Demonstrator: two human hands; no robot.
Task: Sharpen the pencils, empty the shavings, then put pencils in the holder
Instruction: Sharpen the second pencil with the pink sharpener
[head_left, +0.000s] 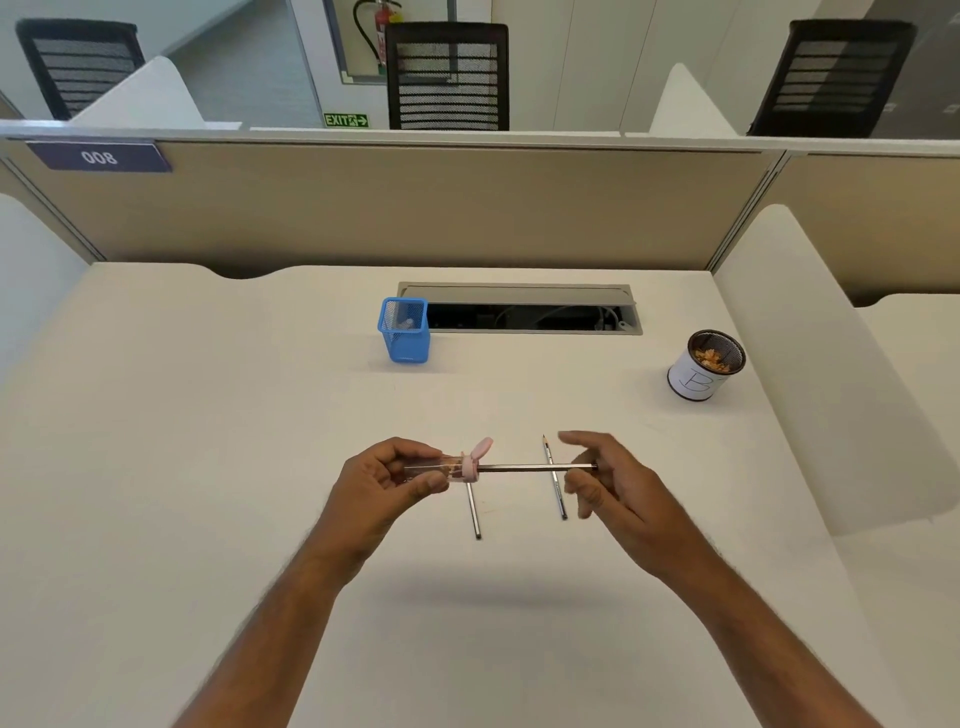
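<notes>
My left hand grips a small clear sharpener with a pink cap and orange shavings inside, held above the desk. A dark pencil sticks horizontally out of it to the right. My right hand pinches that pencil's far end, the other fingers spread. Two more pencils lie on the desk below: one with a sharp tip pointing away, another partly hidden under the sharpener. A blue mesh holder stands at the back centre.
A round black mesh cup wrapped in white paper, with shavings inside, stands at the right. An open cable tray is set into the white desk behind the holder. Partition panels close the back and right sides.
</notes>
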